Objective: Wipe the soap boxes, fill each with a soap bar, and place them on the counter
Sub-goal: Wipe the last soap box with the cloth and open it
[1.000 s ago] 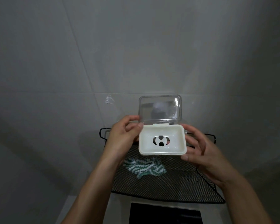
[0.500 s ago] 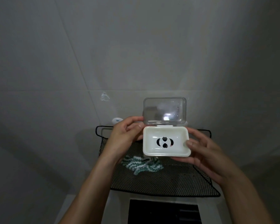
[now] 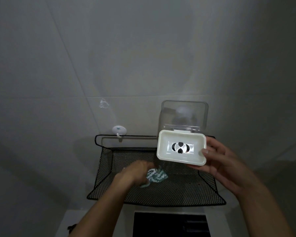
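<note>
1. Right hand point(image 3: 224, 165): it holds the soap box point(image 3: 181, 147) from the box's right end and underside. The thumb lies on the right rim and the fingers curl beneath the base.
2. Soap box: a white rectangular tray held in the air above the right rear part of the basket, with its open side facing the camera. The floor of the tray has a group of dark drain cut-outs at its centre, and the tray contains no soap bar.
3. Lid point(image 3: 184, 115): a clear plastic cover hinged at the far edge of the soap box. It stands open and upright behind the tray, in front of the wall.
4. Left hand point(image 3: 135, 173): it is lowered into the basket, on the cloth point(image 3: 156, 176). The hand is blurred. The fingers bend down over the cloth's left part, but whether they grip it or only touch it cannot be told.
5. Cloth: a crumpled green-and-white patterned rag lying on the basket floor, left of centre, below and to the left of the soap box.
6. Basket point(image 3: 186, 190): a black wire-mesh shelf mounted against the wall, with a wire rail along its rear edge.
7. Hook point(image 3: 119, 130): a round white adhesive wall hook, seated just above the left part of the rear rail, which it carries.
8. Wall point(image 3: 126, 57): grey tiles with thin joint lines. A small clear patch sits on the tile above the hook.
9. Dark panel point(image 3: 169, 224): a black rectangle set in a pale surface below the basket's front edge.
</note>
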A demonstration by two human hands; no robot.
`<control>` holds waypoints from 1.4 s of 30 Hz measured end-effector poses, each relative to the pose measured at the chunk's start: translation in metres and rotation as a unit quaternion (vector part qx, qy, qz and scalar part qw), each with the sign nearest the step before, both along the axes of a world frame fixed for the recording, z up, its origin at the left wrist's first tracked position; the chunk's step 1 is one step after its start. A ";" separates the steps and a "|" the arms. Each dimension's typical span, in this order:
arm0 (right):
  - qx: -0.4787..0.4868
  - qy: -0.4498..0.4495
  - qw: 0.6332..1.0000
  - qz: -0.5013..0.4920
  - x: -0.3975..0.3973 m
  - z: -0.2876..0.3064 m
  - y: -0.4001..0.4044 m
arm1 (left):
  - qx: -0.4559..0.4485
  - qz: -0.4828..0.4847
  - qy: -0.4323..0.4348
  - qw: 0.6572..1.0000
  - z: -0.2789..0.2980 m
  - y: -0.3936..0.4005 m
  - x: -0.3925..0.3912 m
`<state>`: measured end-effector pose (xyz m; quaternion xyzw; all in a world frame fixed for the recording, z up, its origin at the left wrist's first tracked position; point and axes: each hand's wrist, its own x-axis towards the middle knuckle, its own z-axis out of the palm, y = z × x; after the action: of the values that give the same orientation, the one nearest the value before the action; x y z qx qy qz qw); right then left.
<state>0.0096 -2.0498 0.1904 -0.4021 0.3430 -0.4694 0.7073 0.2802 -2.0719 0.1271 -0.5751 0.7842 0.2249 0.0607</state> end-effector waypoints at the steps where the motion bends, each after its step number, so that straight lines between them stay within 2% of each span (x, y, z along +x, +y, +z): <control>1: 0.001 -0.001 1.000 0.001 0.000 -0.001 0.000 | 0.003 0.005 0.009 1.000 -0.003 0.000 0.000; 3: 0.002 -0.003 1.000 0.001 0.000 -0.003 0.000 | -0.006 0.025 0.032 0.999 -0.006 0.001 0.001; 6: 0.003 -0.002 1.000 -0.004 0.000 -0.004 -0.001 | -0.037 0.116 0.118 0.985 0.001 0.008 0.008; 9: -0.001 -0.001 1.000 -0.002 0.002 -0.005 -0.001 | -0.110 0.209 0.240 0.942 0.026 0.020 0.018; 12: -0.002 -0.005 1.000 -0.011 0.006 -0.003 -0.002 | -0.193 0.254 0.338 0.886 0.063 0.032 0.024; 18: -0.021 -0.006 0.999 -0.028 0.024 0.003 -0.005 | -0.415 0.208 0.325 0.824 0.125 0.051 0.008; 20: -0.031 -0.013 0.999 -0.030 0.035 0.005 -0.006 | -0.444 0.182 0.274 0.834 0.127 0.054 -0.010; 25: -0.068 -0.021 0.997 -0.040 0.057 0.007 -0.008 | -0.433 0.158 0.053 0.886 0.110 0.050 -0.046; 27: -0.067 -0.021 0.996 -0.050 0.059 0.006 -0.010 | -0.416 0.163 0.020 0.894 0.104 0.050 -0.054; 30: -0.061 -0.025 0.997 -0.050 0.061 0.002 -0.009 | -0.381 0.191 0.040 0.904 0.101 0.050 -0.066; 39: -0.045 -0.049 0.997 -0.028 0.059 0.002 -0.009 | -0.324 0.201 0.271 0.884 0.119 0.048 -0.066; 42: -0.042 -0.078 0.996 -0.004 0.059 0.002 -0.009 | -0.295 0.189 0.306 0.885 0.121 0.048 -0.070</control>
<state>0.0685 -2.0585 0.1921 -0.3922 0.2682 -0.5159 0.7128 0.2105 -2.0237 0.2484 -0.6065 0.6706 0.1548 -0.3981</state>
